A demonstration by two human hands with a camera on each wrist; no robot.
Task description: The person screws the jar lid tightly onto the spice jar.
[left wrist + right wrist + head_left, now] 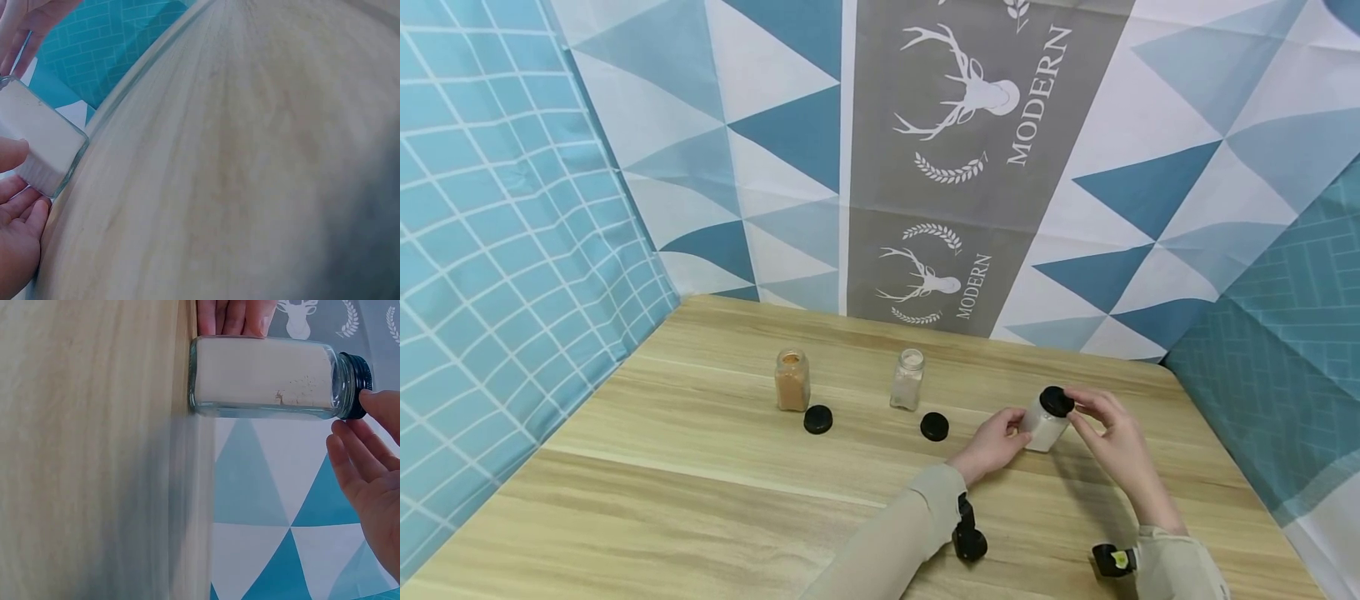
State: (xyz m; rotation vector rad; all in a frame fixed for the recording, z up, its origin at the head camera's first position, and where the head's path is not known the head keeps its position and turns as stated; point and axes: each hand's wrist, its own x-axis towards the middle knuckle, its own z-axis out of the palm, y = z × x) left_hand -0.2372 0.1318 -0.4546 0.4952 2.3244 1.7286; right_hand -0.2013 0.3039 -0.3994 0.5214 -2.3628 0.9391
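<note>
A square glass jar of white powder [1044,431] stands on the table's right side with a black lid [1057,402] on top. My left hand [994,443] holds the jar low on its side, thumb and fingers around it in the left wrist view. My right hand [1117,437] pinches the lid between thumb and fingers from the right. In the right wrist view the lid [356,385] sits on the jar's neck, and the powder [262,375] fills most of the glass.
Further left stand an open jar of orange-brown powder [793,383] and an open jar of pale powder [907,381]. A black lid [818,419] lies beside the first, another black lid [935,427] beside the second. Patterned cloth [790,208] hangs behind the wooden table [700,500].
</note>
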